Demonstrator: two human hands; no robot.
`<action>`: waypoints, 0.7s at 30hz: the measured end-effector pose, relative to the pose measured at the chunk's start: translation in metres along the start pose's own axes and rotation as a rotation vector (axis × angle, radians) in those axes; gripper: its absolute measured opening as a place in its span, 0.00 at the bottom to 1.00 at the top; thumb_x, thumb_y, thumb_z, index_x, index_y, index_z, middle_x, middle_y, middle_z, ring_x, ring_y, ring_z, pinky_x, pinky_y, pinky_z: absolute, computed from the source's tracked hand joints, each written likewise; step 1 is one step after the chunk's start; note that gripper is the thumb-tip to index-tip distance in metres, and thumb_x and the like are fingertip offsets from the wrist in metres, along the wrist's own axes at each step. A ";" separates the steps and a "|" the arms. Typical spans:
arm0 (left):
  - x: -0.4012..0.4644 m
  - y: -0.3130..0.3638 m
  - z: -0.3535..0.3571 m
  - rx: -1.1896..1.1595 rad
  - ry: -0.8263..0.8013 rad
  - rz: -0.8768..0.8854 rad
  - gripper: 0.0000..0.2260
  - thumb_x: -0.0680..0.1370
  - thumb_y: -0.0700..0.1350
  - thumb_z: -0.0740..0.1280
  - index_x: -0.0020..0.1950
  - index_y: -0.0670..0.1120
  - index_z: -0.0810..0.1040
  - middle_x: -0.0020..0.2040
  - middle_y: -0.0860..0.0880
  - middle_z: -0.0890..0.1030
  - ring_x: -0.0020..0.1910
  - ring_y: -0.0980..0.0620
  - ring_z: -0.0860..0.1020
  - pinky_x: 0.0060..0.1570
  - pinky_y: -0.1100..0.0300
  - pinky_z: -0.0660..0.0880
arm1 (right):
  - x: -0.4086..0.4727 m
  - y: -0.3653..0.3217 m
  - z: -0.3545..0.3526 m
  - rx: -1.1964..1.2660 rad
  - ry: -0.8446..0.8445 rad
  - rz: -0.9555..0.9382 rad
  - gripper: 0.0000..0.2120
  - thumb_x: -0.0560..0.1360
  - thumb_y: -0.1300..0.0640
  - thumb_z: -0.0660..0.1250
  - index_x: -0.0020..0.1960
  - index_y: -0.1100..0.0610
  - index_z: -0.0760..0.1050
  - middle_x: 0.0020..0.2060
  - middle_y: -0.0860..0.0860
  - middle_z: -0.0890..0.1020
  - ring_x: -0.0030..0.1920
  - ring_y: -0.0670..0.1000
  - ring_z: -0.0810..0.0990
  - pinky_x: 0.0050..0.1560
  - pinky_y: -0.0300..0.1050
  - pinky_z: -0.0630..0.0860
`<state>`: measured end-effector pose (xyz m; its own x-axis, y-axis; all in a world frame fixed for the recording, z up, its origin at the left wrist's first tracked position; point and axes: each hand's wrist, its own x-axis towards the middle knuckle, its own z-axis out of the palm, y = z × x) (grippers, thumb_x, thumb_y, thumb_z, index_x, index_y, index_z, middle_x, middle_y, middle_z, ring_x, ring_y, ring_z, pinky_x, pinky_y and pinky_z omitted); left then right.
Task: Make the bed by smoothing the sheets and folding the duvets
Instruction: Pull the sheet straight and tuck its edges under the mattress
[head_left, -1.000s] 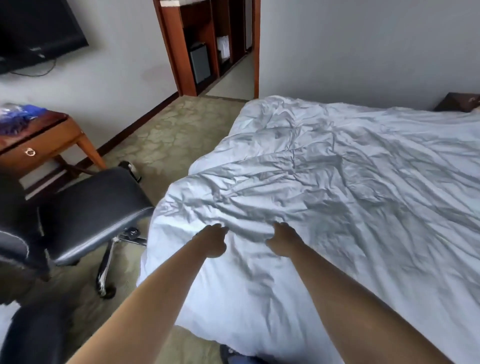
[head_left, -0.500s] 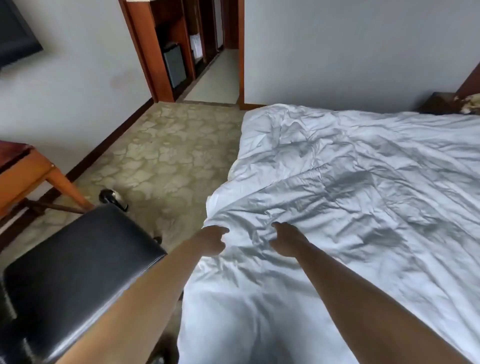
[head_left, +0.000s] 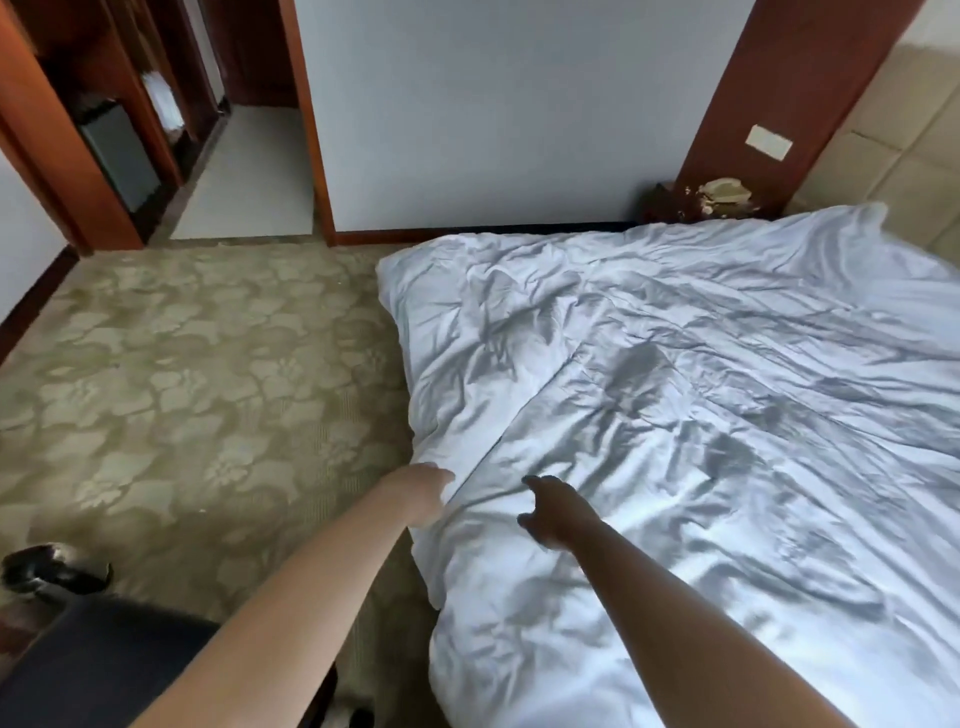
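Observation:
A crumpled white duvet (head_left: 701, 395) covers the bed and fills the right half of the view, its left edge hanging toward the carpet. My left hand (head_left: 427, 492) is at that left edge with its fingers curled into the fabric, holding the duvet. My right hand (head_left: 551, 512) rests on top of the duvet a little to the right, with its forefinger stretched out and its thumb apart, gripping nothing. Both bare forearms reach in from the bottom. The sheet underneath is hidden.
A black office chair (head_left: 98, 670) stands at the bottom left, close to my left arm. Patterned carpet (head_left: 197, 395) lies left of the bed. A doorway and a wooden cabinet (head_left: 109, 130) are at the back left, and a bedside table (head_left: 711, 200) at the back right.
My view has swung right: the desk has left the frame, the chair slid to the corner, and the head of the bed came into sight. My right hand has loosened from a fist.

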<state>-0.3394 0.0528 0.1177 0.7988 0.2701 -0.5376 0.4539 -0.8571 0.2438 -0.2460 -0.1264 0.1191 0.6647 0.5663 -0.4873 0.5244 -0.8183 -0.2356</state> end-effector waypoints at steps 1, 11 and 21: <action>0.012 -0.005 -0.007 -0.003 0.002 0.007 0.24 0.81 0.40 0.54 0.78 0.47 0.56 0.78 0.45 0.54 0.76 0.46 0.58 0.72 0.55 0.61 | 0.008 -0.002 -0.002 0.009 0.003 0.010 0.29 0.78 0.52 0.61 0.76 0.54 0.57 0.72 0.55 0.64 0.73 0.54 0.62 0.72 0.49 0.62; 0.114 -0.011 -0.068 0.145 -0.133 0.073 0.25 0.80 0.40 0.55 0.77 0.50 0.58 0.77 0.47 0.59 0.73 0.46 0.62 0.69 0.55 0.65 | 0.098 0.000 -0.031 0.181 0.046 0.111 0.27 0.78 0.53 0.61 0.75 0.53 0.59 0.69 0.55 0.67 0.70 0.56 0.65 0.68 0.49 0.65; 0.209 -0.030 -0.135 0.223 -0.123 0.206 0.27 0.79 0.37 0.54 0.78 0.52 0.57 0.77 0.49 0.57 0.72 0.47 0.64 0.61 0.60 0.70 | 0.181 -0.026 -0.064 0.228 0.069 0.212 0.28 0.78 0.52 0.61 0.76 0.53 0.58 0.70 0.55 0.66 0.70 0.56 0.66 0.69 0.49 0.65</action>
<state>-0.1331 0.1947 0.1073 0.8048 0.0371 -0.5924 0.1785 -0.9669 0.1820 -0.1049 0.0034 0.0906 0.7851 0.3794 -0.4896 0.2422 -0.9155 -0.3211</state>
